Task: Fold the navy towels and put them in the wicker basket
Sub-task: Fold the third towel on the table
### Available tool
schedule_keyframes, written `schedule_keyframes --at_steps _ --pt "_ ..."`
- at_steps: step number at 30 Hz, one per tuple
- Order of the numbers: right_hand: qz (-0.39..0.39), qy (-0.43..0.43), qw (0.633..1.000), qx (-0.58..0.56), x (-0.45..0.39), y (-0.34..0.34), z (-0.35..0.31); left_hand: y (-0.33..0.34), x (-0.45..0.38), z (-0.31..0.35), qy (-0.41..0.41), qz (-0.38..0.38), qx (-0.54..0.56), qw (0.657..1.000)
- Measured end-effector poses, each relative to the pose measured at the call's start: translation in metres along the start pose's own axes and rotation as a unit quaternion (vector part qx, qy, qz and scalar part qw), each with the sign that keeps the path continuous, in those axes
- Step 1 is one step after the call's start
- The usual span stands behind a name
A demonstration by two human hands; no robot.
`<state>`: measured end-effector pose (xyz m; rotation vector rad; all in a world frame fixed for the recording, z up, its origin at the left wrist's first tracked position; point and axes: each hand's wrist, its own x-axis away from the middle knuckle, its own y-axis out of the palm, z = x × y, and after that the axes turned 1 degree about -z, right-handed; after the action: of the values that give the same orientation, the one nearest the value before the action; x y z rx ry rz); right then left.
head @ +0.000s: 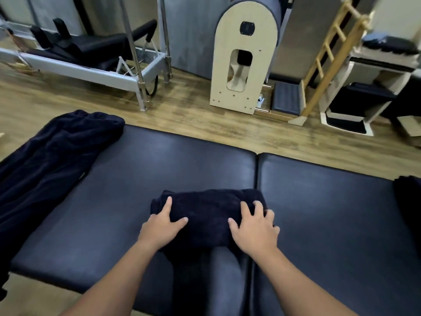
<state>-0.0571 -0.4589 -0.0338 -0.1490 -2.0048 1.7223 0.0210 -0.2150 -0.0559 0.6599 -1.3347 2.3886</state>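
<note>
Your left hand (pixel 160 226) lies flat on the left end of the folded navy towel (pixel 208 215), the fingers nearly straight and spread, the thumb pointing to the middle; it presses the cloth and grips nothing; your right hand (pixel 254 226) does the same on the right end, its fingers a little bent over the far right corner but, as far as I can judge, not closed round the cloth. The step in hand seems to be the flattening of the last fold, so keep both palms low and push outward from the middle to the ends, so that the air and the bulge go out; do not drag the top layer, because the thick cloth slides easily on the smooth vinyl; square the corners before you lift, and take the bundle from below with both hands so it does not open. The towel itself is a short, thick bundle, dark navy and fluffy, rounded at the far edge; its near edge hangs a little over the front of the padded table (pixel 319 213), close to the seam between the two cushions. To the left, well apart, an unfolded navy towel (pixel 52 151) lies crumpled over the table's end and hangs down; at the right edge a further dark cloth (pixel 409 201) is only partly in view, and I cannot tell what it is. The wicker basket is not visible, so you must find it before you carry.
</note>
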Motion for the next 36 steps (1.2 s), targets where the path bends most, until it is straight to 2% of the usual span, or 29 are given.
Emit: schedule_keyframes --at_steps 4,8,14,20,24,28,36 --pt "-0.03 0.027 0.999 -0.033 0.018 -0.008 0.016 0.001 -0.003 0.021 0.044 -0.019 0.017 0.999" --pt "-0.038 0.107 0.992 -0.048 0.041 -0.01 0.052 0.023 -0.001 0.058 0.096 -0.064 0.003 0.993" --pt "0.01 0.242 0.969 -0.048 0.091 -0.009 0.138 0.094 0.028 0.14 0.201 -0.136 -0.048 0.969" --pt "0.038 0.322 0.942 -0.09 0.139 -0.006 0.225 0.178 0.071 0.219 0.271 -0.198 -0.085 0.938" --pt "0.037 0.354 0.921 -0.158 0.156 0.0 0.29 0.242 0.11 0.27 0.29 -0.238 -0.088 0.923" --pt "0.024 0.374 0.906 -0.197 0.166 0.005 0.366 0.308 0.153 0.316 0.297 -0.248 -0.079 0.919" --pt "0.017 0.363 0.907 -0.213 0.183 0.006 0.535 0.421 0.232 0.407 0.272 -0.247 -0.044 0.929"
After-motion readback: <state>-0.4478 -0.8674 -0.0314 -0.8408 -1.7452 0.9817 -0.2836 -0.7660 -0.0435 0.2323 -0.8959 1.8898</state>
